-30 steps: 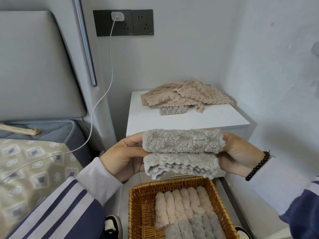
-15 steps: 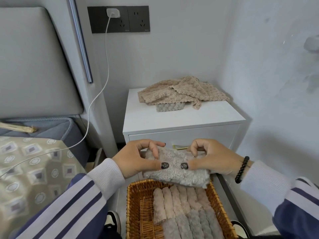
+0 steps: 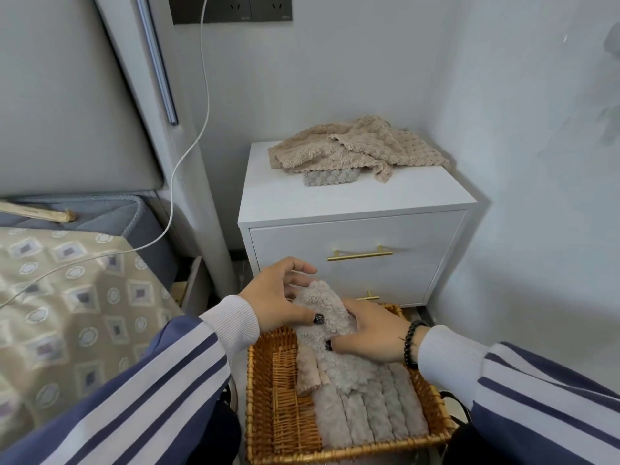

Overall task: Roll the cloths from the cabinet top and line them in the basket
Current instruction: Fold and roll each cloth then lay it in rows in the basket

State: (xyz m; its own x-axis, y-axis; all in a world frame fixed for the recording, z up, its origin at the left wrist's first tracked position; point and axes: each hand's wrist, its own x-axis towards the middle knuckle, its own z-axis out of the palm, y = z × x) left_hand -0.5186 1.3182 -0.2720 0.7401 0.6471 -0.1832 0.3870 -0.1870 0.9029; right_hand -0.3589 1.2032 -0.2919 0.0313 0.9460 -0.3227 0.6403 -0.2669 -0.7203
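Your two hands are together on one rolled grey cloth (image 3: 327,310), held over the far-left part of the wicker basket (image 3: 285,411). Your left hand (image 3: 280,298) pinches the roll's upper left side w/ the thumb, its other fingers curved loosely above the roll's far end. Your right hand (image 3: 372,333) wraps round the roll from the right, thumb pressed on its lower part; a black bead bracelet (image 3: 411,344) sits on that wrist. The roll tilts, far end up, near end down among the cloths already in the basket.

Inside the basket, a row of rolled cloths (image 3: 372,411) lies side by side, filling the middle and right; most are grey, and a beige one (image 3: 307,374) stands at the left end of the row, just under the held roll. The basket's left strip is bare wicker.

Beyond the basket stands the white cabinet (image 3: 355,236), w/ a gold handle (image 3: 359,254) on its drawer front. On the cabinet top, toward its back, lies a loose heap of beige cloths (image 3: 355,146), w/ a grey cloth (image 3: 330,177) poking out from under its front edge. Heap and held roll are well apart.

Left of the basket is the bed w/ a patterned cover (image 3: 67,297). A white cable (image 3: 198,135) hangs from the dark wall socket (image 3: 231,8) above and behind the cabinet, and trails across the bed.
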